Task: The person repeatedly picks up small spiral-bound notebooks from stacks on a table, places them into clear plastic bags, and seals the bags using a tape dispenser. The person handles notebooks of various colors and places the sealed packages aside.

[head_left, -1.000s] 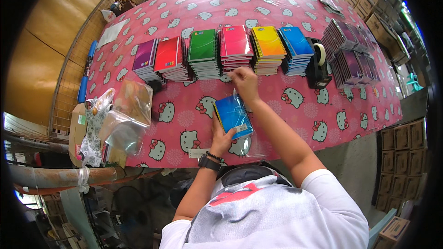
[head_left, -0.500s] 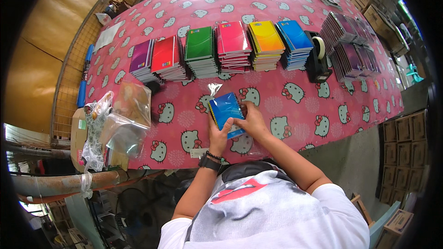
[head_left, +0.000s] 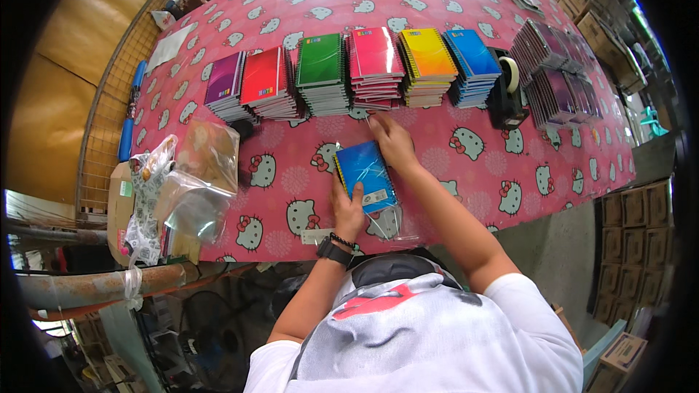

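A blue spiral notebook in clear plastic wrap lies tilted on the table in front of me, a white label near its lower end. My left hand grips its left side, thumb on the cover. Beyond the upper right corner of the notebook is my right hand, fingers curled together toward the pink stack; anything between them is too small to make out. Loose clear plastic sticks out past the notebook's near end.
Behind stand notebook stacks: purple, red, green, pink, yellow and blue. A black tape dispenser and wrapped purple bundles sit right. Clear plastic bags lie left.
My right hand has left the notebook's right side and moved up, away from me. The label and loose plastic at the near end now show. My left hand keeps its hold.
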`<action>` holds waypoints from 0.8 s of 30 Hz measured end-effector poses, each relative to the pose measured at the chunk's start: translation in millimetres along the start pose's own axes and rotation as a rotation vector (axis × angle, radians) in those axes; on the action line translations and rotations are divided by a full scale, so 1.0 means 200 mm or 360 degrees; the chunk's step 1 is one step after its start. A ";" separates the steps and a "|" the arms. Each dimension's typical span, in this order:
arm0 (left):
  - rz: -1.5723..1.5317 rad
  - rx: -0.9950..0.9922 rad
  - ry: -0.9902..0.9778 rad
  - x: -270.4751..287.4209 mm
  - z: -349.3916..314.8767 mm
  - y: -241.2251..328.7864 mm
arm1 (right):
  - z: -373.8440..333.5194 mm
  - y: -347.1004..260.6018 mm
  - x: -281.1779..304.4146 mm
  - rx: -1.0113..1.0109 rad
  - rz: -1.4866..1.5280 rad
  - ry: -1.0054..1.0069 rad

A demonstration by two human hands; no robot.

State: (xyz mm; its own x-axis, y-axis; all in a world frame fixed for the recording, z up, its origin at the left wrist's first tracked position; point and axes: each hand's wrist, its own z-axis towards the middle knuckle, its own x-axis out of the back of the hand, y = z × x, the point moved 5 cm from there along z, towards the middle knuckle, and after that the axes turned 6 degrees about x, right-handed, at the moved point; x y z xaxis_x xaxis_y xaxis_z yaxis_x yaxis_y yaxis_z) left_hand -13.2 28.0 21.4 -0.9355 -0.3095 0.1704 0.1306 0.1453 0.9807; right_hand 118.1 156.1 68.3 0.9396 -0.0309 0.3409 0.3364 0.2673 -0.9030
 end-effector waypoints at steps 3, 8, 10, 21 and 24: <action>-0.0119 -0.0003 -0.0029 -0.01 -0.02 0.00 | -0.37 -0.12 0.16 -0.0227 -0.0531 -0.0527; -0.0082 -0.0022 -0.0027 -0.02 0.00 -0.04 | -0.90 0.01 0.33 -0.0234 -0.0541 -0.1515; -0.0032 -0.0007 -0.0035 -0.01 0.00 -0.07 | -0.71 -0.17 0.41 -0.0425 -0.0212 -0.1546; -0.0655 0.0397 -0.0151 -0.03 0.02 -0.09 | -0.42 0.06 0.09 -0.0220 -0.0053 -0.0672; -0.0175 0.0301 0.0034 0.00 0.01 -0.06 | -0.43 0.00 0.10 -0.0194 0.0004 -0.0644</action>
State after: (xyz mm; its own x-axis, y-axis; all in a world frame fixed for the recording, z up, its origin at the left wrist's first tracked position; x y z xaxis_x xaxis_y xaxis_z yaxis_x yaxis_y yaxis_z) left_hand -14.8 27.5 10.2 -0.9334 -0.3525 0.0673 -0.0376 0.2826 0.9585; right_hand 141.7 71.5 53.0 0.8480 0.3568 0.3918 0.3619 0.1500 -0.9200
